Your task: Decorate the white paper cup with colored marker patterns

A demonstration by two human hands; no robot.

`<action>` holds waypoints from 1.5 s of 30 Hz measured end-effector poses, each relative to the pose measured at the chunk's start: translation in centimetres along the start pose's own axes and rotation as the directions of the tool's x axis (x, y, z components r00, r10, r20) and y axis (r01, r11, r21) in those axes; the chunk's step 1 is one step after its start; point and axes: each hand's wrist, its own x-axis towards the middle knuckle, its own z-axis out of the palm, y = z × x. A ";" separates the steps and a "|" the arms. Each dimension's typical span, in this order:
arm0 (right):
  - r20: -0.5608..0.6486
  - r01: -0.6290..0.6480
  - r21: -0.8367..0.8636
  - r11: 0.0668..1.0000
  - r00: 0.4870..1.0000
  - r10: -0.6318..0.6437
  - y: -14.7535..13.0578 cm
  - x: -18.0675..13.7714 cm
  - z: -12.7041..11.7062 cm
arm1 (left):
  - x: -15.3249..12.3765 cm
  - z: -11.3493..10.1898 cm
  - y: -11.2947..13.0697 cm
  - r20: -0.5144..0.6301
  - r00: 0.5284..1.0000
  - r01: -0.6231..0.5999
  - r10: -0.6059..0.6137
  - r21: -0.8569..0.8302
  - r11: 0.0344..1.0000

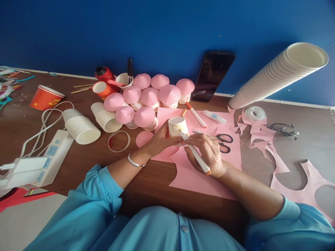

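Note:
A small white paper cup (176, 126) with yellow-orange drawing on its side is held in my left hand (164, 137), fingers wrapped around its left side and base. My right hand (206, 150) grips a white marker (196, 157) with an orange end cap, and its tip meets or nearly meets the cup's wall. Under both hands lies a sheet of pink paper (209, 184) with curved cut edges. Black-handled scissors (224, 138) rest just right of my right hand, their blades partly hidden. A pink paper disc (144, 138) lies by my left wrist.
Several cups with pink cone tops (149, 96) stand behind my hands. A phone (214, 76) leans on the blue wall, near a tall leaning cup stack (277, 75). Tape (254, 113), glasses (284, 129) and paper scraps (309, 177) lie right; a power strip (53, 157) left.

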 end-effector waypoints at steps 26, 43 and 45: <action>-0.006 -0.006 0.000 1.000 1.000 0.006 -0.2 0.3 -0.2 | 0.1 -0.3 -0.4 0.027 1.000 -0.009 0.010 -0.055 0.998; -0.028 0.060 -0.027 0.998 0.998 -0.061 -0.5 0.2 0.3 | 0.3 0.1 -0.8 0.015 0.994 -0.105 0.104 0.095 0.990; -0.025 0.052 -0.038 0.998 0.998 -0.053 -0.4 0.2 0.3 | 0.3 0.2 -0.8 0.016 0.994 -0.109 0.108 0.107 0.988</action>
